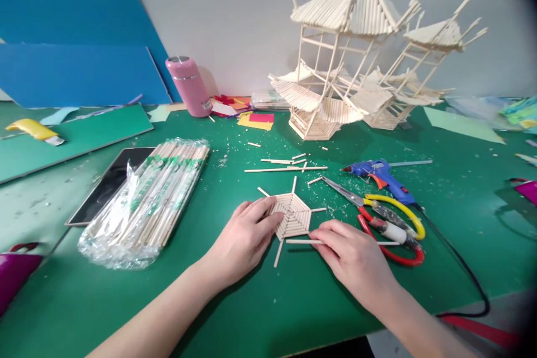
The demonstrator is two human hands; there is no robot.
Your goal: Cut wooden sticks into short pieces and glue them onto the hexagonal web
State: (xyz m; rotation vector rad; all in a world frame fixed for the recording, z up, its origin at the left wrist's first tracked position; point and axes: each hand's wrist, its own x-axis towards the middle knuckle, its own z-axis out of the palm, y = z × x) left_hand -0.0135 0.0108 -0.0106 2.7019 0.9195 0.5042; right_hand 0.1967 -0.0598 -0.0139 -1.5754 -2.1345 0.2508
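Observation:
A web-like hexagonal panel of thin wooden sticks (pixel 293 217) lies on the green table, with stick ends poking out from its corners. My left hand (pixel 247 235) is closed at the panel's left side, thumb and fingers holding it. Between the fingers of my right hand (pixel 350 254) is a long thin stick (pixel 298 241), held roughly level just below the panel's lower right edge. The palm side of each hand is hidden.
Behind stand stick-built pagoda models (pixel 323 117). Scissors (pixel 356 198), pliers (pixel 394 232) and a blue glue gun (pixel 384 173) with a black cable lie right. Loose sticks (pixel 268 170) are ahead. Left are bagged sticks (pixel 168 196), a tablet (pixel 109 184) and a pink bottle (pixel 188 86).

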